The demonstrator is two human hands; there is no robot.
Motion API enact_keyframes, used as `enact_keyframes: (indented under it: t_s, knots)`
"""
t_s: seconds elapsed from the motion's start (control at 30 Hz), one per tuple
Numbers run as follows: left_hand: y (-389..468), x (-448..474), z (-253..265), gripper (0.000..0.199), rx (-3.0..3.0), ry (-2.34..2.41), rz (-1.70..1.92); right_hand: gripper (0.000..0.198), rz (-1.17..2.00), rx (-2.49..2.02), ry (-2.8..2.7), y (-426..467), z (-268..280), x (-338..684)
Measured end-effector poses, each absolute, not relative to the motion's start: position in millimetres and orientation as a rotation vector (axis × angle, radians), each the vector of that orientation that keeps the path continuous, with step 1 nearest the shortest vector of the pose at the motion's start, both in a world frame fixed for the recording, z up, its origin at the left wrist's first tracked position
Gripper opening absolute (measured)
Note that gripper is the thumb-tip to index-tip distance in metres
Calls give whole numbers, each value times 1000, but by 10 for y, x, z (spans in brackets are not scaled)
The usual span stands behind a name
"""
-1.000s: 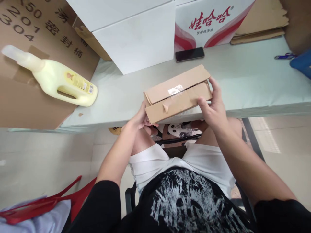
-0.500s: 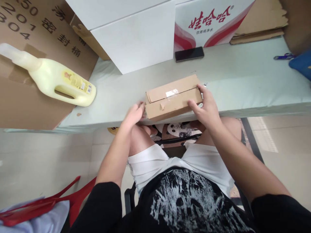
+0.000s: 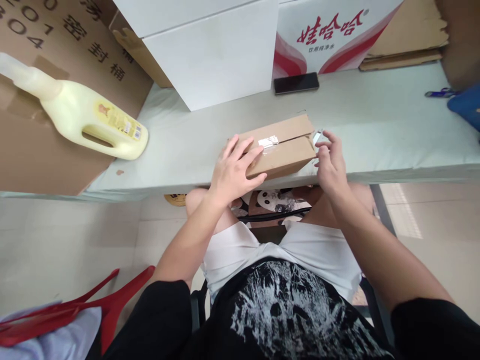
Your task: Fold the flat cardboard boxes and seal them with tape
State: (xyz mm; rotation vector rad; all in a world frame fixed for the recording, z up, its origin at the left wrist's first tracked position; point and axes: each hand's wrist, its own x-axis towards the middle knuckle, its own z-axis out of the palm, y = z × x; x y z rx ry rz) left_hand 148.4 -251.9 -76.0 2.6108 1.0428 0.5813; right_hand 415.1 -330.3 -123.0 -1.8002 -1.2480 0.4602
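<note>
left hand [image 3: 233,172] moved onto box [image 3: 287,152], right hand [image 3: 332,164] half-curled

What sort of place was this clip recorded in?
Probably an indoor storeroom or packing corner, though it could be elsewhere: a cloth-covered table, white boxes and a large lettered brown carton suggest it.
</note>
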Motion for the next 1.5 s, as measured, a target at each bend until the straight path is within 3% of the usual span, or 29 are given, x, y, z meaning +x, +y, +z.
enact_keyframes:
  t_s: [0.17, 0.47, 0.6, 0.8, 0.9, 1.17, 1.5]
  knots:
    - [-2463, 1453, -762, 61, 2614, 995, 601, 54, 442, -2136, -1356, -3175, -1491, 4369]
    - [-2194, 1422, -717, 63, 2492, 843, 537, 16, 389, -2364, -1557, -3163, -1466, 4449]
    - [-2194, 1411, -747, 58, 2490, 806, 550, 27, 477, -2366, -1273, -3222, -1392, 4622]
    - [-2212, 1389, -788, 54, 2537, 778, 540, 23, 472, -1985, -776, -3411, -1053, 4761]
    - [-2199, 1395, -787, 52, 2558, 777, 515, 17, 480, -1742, -876, -3546, -740, 4639]
    - [-2237, 1411, -763, 53, 2491, 799, 559, 19, 422, -1644, -1659, -3472, -214, 4157]
    - [-2242, 1422, -772, 58, 2469, 799, 578, 39, 777, -1443, -1219, -3379, -471, 4027]
